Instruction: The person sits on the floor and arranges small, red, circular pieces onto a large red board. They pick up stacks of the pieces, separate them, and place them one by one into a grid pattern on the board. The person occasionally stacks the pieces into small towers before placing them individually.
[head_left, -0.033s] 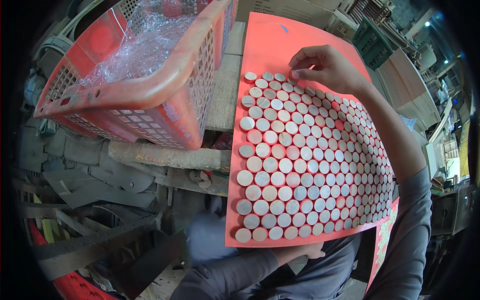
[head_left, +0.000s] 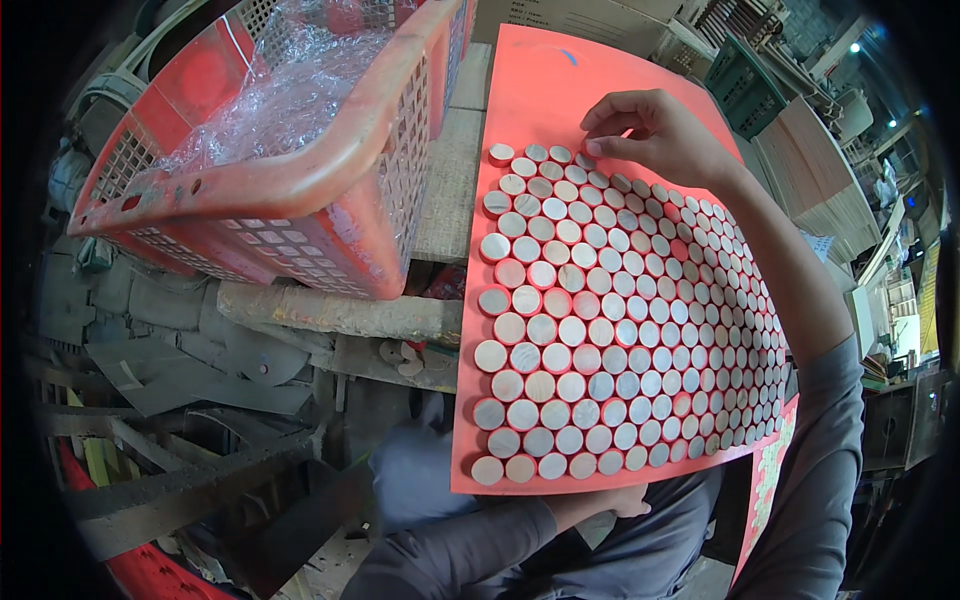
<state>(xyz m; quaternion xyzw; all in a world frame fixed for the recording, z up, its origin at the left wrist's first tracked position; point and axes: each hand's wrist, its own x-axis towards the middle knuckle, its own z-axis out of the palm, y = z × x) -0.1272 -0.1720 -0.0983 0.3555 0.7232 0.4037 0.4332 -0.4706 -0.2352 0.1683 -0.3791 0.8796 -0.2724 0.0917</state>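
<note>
A coral-red board [head_left: 530, 80] lies in front of me, with many small round pale discs [head_left: 570, 330] with red sides set in close rows. They look like wood slices. At the far edge of these rows my right hand [head_left: 650, 135] is closed in a pinch, thumb and forefinger on a disc [head_left: 585, 160] that they partly cover. Below the board's near edge, above my lap, my left hand [head_left: 625, 500] shows only in part. Its fingers are mostly hidden, and I cannot make out whether it holds anything.
A worn red plastic crate [head_left: 340, 200] holding crumpled clear plastic film [head_left: 290, 90] stands left of the board on a rough wooden bench [head_left: 340, 312]. A cardboard box [head_left: 580, 20] lies behind. To the right are a green crate [head_left: 745, 85] and stacked sheets [head_left: 815, 180].
My right hand has shifted very slightly to the right, still at the same disc. Everything else stays as it was.
</note>
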